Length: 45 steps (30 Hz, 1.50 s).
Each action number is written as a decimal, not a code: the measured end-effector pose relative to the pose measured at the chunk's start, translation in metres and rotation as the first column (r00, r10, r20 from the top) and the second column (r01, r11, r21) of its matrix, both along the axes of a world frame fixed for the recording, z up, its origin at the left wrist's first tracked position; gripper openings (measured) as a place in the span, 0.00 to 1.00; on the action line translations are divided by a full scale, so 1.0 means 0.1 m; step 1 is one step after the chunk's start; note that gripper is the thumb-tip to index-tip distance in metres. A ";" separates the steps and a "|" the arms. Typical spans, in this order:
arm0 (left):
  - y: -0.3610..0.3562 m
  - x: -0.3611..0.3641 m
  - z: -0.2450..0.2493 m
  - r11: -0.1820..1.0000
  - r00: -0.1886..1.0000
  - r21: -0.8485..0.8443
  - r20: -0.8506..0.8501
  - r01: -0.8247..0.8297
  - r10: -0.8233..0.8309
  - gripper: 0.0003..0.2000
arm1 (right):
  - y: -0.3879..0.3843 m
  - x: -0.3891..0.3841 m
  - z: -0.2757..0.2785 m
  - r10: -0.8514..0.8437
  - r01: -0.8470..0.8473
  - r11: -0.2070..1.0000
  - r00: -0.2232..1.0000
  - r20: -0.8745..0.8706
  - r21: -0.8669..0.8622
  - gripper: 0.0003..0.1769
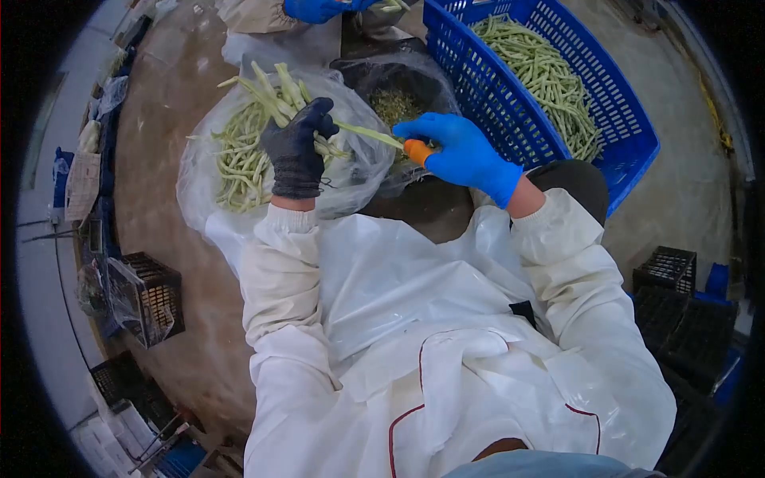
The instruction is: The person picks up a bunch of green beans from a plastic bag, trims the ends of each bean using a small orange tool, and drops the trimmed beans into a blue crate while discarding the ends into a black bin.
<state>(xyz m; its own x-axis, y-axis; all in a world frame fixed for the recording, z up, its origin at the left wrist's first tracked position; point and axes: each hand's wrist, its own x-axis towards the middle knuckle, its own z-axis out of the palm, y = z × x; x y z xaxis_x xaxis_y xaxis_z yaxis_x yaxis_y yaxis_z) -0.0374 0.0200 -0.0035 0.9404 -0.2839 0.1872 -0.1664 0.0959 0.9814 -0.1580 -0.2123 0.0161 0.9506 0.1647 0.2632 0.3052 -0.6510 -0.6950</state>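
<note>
Two gloved hands work in the upper centre of the frame. The left hand (296, 151), in a dark glove, is closed around a bunch of green beans (279, 97) that fans toward the upper left. The right hand (468, 155), in a blue glove with an orange finger cover (418, 151), is pinched on the end of a long bean (368, 132), which spans the gap between the two hands. Beneath the left hand, a clear plastic bag (193, 185) bears loose beans (243, 159). To its right, a dark bag (430, 67) holds small green scraps (394, 103). A blue basket (496, 89), at the upper right, contains many beans (550, 76). At the top edge, another person's blue-gloved hands (315, 9) are partly visible. A white apron (398, 271) covers the wearer's lap; black crates stand at the left (151, 296) and right (665, 269) of the frame
</note>
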 end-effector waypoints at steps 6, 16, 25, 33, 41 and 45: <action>-0.03 -0.01 -0.05 0.981 0.994 -0.178 -0.057 0.081 -0.093 0.12 | -0.03 0.00 -0.04 0.119 -0.090 0.969 0.986 0.116 -0.231 0.20; -0.18 -0.13 0.20 0.881 0.840 -0.452 -0.525 -0.140 -0.135 0.10 | 0.07 0.00 -0.20 0.087 -0.033 0.890 0.991 0.099 -0.455 0.16; -0.21 -0.25 0.29 0.966 0.902 0.041 -0.371 0.254 -0.222 0.13 | 0.26 -0.08 -0.19 0.399 -0.348 0.879 0.911 0.106 -0.325 0.15; -0.16 -0.28 0.26 0.943 0.833 -0.070 -0.452 0.324 -0.320 0.11 | -0.39 0.29 0.02 -0.410 0.356 0.908 0.862 0.298 0.219 0.09; -0.30 -0.30 0.32 0.996 0.967 -0.029 -0.239 0.083 -0.088 0.19 | -0.23 0.14 0.15 -0.066 0.193 0.801 0.969 -0.238 0.567 0.11; -0.42 -0.48 0.28 0.967 0.918 -0.071 -0.306 0.243 -0.253 0.21 | -0.15 0.14 0.18 0.071 0.120 0.728 0.966 -0.248 0.675 0.12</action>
<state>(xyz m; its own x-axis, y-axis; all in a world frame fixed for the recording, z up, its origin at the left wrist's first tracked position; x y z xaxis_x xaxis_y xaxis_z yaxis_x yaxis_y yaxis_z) -0.0851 -0.0219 0.0248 0.8529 -0.5143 -0.0901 0.1788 0.1256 0.9758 -0.1440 -0.2271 0.0338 0.9982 0.0077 0.0588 0.0586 0.0212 -0.9981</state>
